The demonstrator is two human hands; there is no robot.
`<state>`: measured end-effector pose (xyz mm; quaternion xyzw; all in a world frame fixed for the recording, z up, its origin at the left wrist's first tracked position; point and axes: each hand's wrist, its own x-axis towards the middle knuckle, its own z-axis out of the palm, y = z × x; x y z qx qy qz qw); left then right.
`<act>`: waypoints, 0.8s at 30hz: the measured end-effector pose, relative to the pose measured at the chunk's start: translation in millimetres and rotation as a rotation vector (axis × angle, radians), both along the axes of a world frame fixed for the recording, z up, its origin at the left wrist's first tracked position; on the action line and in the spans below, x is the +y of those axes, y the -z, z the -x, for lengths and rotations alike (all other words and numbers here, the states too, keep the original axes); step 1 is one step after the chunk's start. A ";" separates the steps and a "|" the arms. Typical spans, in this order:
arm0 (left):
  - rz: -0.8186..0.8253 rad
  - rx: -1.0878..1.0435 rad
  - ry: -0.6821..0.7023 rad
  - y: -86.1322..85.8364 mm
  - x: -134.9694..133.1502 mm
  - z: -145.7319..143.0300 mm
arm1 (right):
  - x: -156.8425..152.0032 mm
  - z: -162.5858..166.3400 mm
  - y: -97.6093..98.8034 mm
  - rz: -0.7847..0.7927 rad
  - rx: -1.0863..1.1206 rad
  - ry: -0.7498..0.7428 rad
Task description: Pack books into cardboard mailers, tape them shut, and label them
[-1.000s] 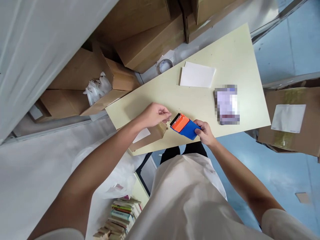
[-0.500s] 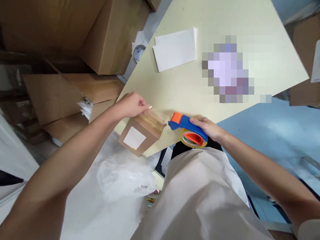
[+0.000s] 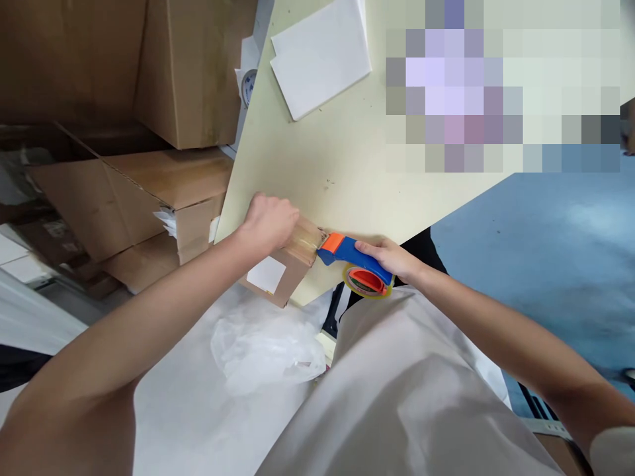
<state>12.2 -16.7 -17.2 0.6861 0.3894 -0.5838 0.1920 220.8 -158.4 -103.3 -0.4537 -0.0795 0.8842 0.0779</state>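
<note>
A small brown cardboard box (image 3: 268, 281) with a white label sits at the near left edge of the table, its top covered with shiny tape. My left hand (image 3: 272, 221) rests on the box top, knuckles up and fingers curled; what is under the fingers is hidden. My right hand (image 3: 389, 258) grips a blue and orange tape dispenser (image 3: 364, 254) that carries a roll of clear yellowish tape. The dispenser's orange front end is up against the right edge of the box top.
White papers (image 3: 322, 63) lie on the cream table (image 3: 357, 158), and a blurred-out patch covers its far right. Large cardboard boxes (image 3: 198, 73) crowd the left, with a tape roll (image 3: 248, 86) near the table's edge. Clear plastic bags (image 3: 268, 350) hang below.
My right hand has brought the dispenser left against the box. My left hand has gone from pinching a small white bit to lying curled on the box top. The view has shifted.
</note>
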 end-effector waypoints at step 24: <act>-0.338 -0.436 -0.461 -28.8 -53.3 103.9 | 76.4 61.8 -2.4 -0.053 0.086 0.066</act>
